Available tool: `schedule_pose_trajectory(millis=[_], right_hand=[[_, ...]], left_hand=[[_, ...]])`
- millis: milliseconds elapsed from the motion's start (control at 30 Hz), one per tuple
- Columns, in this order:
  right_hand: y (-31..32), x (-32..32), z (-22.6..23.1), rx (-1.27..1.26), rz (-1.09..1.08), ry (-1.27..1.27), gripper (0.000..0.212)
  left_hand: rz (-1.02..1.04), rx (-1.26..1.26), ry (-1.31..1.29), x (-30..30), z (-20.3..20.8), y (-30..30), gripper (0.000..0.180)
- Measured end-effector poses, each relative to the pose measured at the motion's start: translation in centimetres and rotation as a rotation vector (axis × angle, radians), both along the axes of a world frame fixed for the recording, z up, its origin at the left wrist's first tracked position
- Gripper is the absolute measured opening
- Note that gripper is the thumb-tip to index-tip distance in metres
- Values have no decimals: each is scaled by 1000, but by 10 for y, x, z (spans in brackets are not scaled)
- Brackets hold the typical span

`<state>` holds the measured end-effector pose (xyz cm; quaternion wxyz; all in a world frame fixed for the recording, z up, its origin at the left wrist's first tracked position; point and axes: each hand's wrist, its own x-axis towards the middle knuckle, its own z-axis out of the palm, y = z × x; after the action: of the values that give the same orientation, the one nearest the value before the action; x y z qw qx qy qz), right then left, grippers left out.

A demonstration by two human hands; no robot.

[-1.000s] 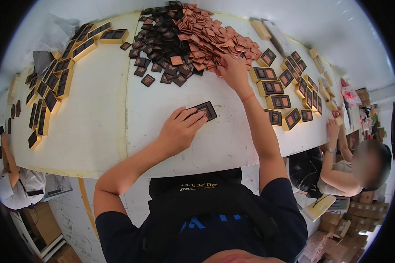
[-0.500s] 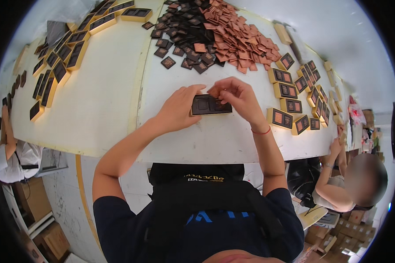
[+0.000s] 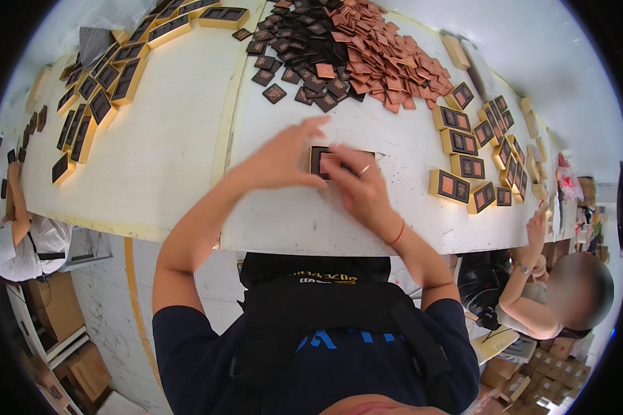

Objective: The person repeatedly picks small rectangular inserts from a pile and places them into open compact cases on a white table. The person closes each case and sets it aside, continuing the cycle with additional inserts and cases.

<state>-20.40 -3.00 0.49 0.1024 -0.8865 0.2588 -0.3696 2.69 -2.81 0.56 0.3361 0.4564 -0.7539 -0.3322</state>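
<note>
In front of me on the table lies a gold-sided box with a black insert (image 3: 315,160), its right part hidden under my right hand (image 3: 361,192). The bent fingers of that hand are closed on a thin copper-coloured square (image 3: 329,164) at the left recess of the insert. My left hand (image 3: 284,158) is off the box's left end, slightly blurred, with thumb and fingers spread and nothing between them. Beyond the hands lies a heap of copper-coloured squares (image 3: 394,66) beside a heap of black squares (image 3: 301,45).
Boxes with squares in them (image 3: 450,185) stand on the right side of the white table (image 3: 270,221). Gold boxes with dark inserts (image 3: 124,81) line the left side. A person's arm (image 3: 519,287) shows at the right edge, another person's arm (image 3: 21,207) at the far left.
My left hand has let go of the box and opened. My right hand has brought the copper-coloured square from above the box down to its left recess.
</note>
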Motion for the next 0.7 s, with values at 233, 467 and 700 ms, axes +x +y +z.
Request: schedule_pose_trajectory(millis=[233, 467, 700], right_hand=[[43, -14, 1, 139, -5, 290, 67], [40, -23, 5, 166, -46, 324, 63], [42, -35, 2, 104, -129, 335, 54]], left_hand=[[1352, -405, -870, 384, -41, -7, 81], [1549, 79, -847, 425, -72, 36, 86], [1423, -202, -1039, 370, -62, 29, 57]])
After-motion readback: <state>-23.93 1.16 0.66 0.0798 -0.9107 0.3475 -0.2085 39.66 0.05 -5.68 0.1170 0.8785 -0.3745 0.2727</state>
